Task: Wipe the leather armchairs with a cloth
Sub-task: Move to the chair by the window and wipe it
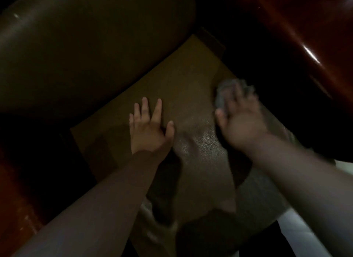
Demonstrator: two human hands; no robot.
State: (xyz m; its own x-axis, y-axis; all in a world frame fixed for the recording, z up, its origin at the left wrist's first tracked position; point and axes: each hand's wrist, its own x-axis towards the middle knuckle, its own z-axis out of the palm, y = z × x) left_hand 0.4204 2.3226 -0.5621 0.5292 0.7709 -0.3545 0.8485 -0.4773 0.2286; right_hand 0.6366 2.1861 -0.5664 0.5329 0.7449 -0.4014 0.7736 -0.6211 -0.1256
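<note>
The armchair's brown leather seat cushion (175, 80) fills the middle of the dim view, with its rounded backrest (80, 46) at the upper left. My left hand (149, 126) lies flat on the seat, fingers spread and straight. My right hand (242, 119), blurred by motion, presses a grey cloth (225, 90) onto the seat's right side; the fingers lie over the cloth and look fairly straight. A shiny patch of leather (202, 142) shows between my two hands.
A glossy reddish wooden armrest (298, 36) runs along the upper right, and another reddish wooden part (17, 189) sits at the lower left. A pale floor strip (298, 233) shows at the lower right. Dark gaps flank the cushion.
</note>
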